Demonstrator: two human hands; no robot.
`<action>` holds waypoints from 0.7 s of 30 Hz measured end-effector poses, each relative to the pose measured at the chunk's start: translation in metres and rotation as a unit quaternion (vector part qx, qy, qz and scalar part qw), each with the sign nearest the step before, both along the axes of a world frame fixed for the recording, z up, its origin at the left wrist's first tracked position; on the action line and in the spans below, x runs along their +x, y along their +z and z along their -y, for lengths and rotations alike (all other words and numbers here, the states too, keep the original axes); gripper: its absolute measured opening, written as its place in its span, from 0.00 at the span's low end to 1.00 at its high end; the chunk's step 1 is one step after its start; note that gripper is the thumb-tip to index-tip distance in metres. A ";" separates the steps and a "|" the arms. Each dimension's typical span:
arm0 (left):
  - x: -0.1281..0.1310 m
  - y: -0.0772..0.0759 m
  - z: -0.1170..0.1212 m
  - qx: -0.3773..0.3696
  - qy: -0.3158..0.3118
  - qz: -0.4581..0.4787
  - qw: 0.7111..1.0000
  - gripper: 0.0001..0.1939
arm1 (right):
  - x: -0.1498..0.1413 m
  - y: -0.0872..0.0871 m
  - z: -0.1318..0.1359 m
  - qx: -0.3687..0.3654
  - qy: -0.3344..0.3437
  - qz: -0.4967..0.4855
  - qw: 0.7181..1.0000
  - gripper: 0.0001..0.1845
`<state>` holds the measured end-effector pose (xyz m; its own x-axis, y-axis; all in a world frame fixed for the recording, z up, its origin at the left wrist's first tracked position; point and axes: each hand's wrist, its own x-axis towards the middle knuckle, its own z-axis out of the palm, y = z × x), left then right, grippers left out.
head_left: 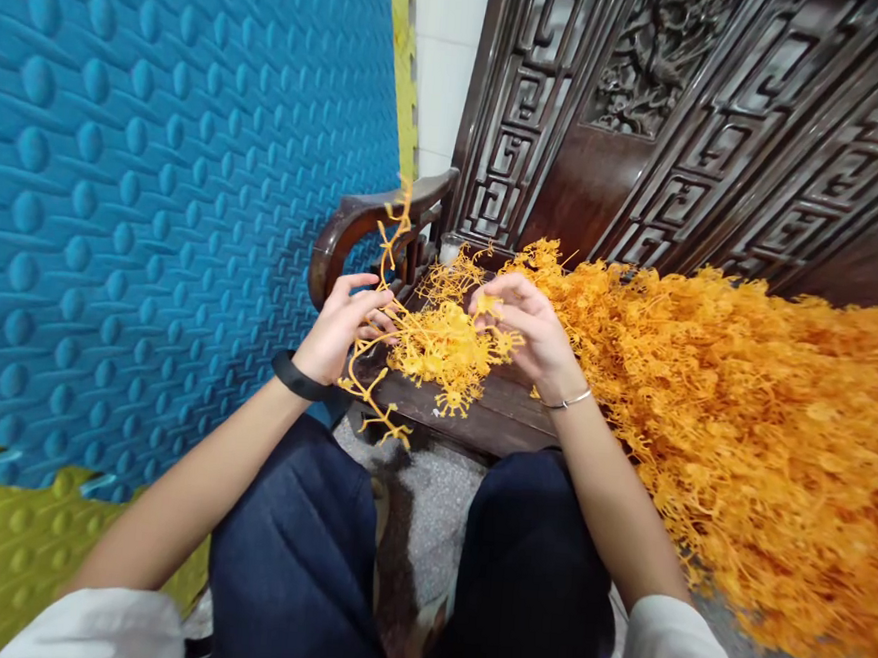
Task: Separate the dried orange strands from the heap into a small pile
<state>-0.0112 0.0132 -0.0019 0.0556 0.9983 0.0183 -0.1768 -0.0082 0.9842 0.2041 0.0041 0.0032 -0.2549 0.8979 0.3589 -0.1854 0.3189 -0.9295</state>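
My left hand (345, 327), with a black band at the wrist, is closed around a thin branching yellow plastic stem (388, 250). Parts of that stem stick out above the fingers and hang below them. Between the thumb and fingers of my right hand (525, 330) is a small yellow star-shaped plastic flower piece (489, 304). A pile of similar yellow flower pieces (445, 344) lies on the dark wooden seat (493, 413) between my hands. Behind it sits a looser tangle of thin yellow stems (453, 282).
A large heap of orange plastic pieces (764, 412) fills the right side. The bench has a carved dark back (592, 179) and a curved armrest (372, 209) at left. Blue textured foam mat (154, 199) stands along the left, with yellow-green mat (10, 550) below.
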 end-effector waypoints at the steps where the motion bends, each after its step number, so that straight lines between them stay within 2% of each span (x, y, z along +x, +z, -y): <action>1: -0.001 0.000 0.000 -0.002 -0.008 -0.009 1.000 0.16 | 0.000 0.000 0.000 -0.005 0.010 0.001 1.000 0.11; 5: -0.001 0.001 0.000 -0.008 -0.025 -0.042 0.999 0.12 | -0.003 0.002 0.001 -0.032 0.051 0.012 0.998 0.11; 9: 0.000 0.000 0.001 -0.028 -0.042 -0.039 0.998 0.10 | -0.005 0.000 0.000 -0.020 0.035 0.008 0.999 0.12; 13: -0.002 -0.002 -0.001 -0.046 0.002 0.002 0.999 0.14 | -0.004 -0.002 -0.001 -0.006 0.024 0.006 1.000 0.10; 17: 0.000 -0.004 -0.003 0.005 0.051 0.050 0.997 0.13 | -0.003 0.001 0.001 -0.006 0.030 0.009 0.999 0.11; 21: 0.003 -0.008 -0.004 0.119 0.126 0.054 0.983 0.17 | -0.005 0.003 0.004 0.003 0.030 0.031 0.999 0.10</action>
